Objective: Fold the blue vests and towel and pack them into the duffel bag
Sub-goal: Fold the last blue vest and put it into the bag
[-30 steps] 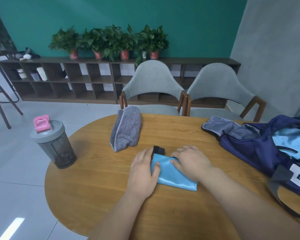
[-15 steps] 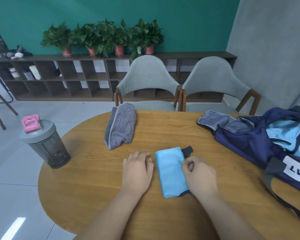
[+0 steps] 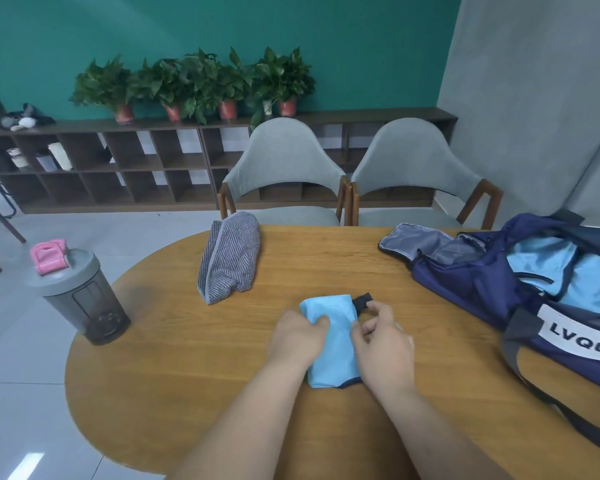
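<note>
Toward the near edge of the table, mid-width: folded vest, long axis running near to far, black tab poking from its far right corner. Left hand curled over its left edge, gripping; right hand pinching its right edge. At the left edge, lidded shaker, contents unclear. At the right edge, bag unzipped, light blue cloth inside. At the far edge, folded towel, lengthwise near to far.
</note>
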Tool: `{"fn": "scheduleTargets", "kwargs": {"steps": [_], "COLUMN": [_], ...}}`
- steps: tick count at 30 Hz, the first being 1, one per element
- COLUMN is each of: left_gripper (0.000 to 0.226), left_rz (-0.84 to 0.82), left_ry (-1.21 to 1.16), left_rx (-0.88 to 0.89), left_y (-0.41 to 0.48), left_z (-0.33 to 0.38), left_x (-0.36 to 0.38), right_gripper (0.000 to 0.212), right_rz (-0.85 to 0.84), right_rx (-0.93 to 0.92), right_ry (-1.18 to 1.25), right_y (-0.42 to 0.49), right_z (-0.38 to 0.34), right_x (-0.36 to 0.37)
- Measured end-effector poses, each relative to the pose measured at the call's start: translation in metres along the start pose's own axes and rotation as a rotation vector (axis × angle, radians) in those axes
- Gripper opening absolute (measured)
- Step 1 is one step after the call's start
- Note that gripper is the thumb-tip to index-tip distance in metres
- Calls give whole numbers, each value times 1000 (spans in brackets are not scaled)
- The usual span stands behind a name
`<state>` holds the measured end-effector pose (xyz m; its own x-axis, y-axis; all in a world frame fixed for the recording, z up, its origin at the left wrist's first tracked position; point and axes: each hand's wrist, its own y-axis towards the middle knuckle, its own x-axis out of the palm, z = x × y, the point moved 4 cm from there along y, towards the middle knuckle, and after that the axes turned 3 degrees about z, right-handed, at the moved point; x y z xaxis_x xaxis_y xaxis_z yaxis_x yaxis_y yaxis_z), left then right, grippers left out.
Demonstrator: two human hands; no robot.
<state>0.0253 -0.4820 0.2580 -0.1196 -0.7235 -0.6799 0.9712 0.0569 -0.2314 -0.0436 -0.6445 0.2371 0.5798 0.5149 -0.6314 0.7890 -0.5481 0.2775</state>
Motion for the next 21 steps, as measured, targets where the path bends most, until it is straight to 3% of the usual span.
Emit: {"fn": "scheduleTargets", "kwargs": {"steps": [3,5,9,14,21], "left_gripper": [19,12,23,30,30], "left_rz": [-91,-145,-89,-124,-351], "left_ry": [-223,-330,-357,-559,-803], "left_rx": [7,20,130,100,103], "left_y": [-5,-16,-34,-51,-83], "left_z": [4,4,10,23,70], "left_x": [5,9,6,2,16], "right_gripper": [50,50,47,46,60], "right_rz": [-4,-15,-69,-97,-144], "right_rx": [14,9,32,128,415], "right_ry": [14,19,28,164,493], "right_y": [-3,-4,-4,-7,3], "right_z": [-1,-3,-2,5,32], "right_x": [-2,-5,-7,-24,-88]}}
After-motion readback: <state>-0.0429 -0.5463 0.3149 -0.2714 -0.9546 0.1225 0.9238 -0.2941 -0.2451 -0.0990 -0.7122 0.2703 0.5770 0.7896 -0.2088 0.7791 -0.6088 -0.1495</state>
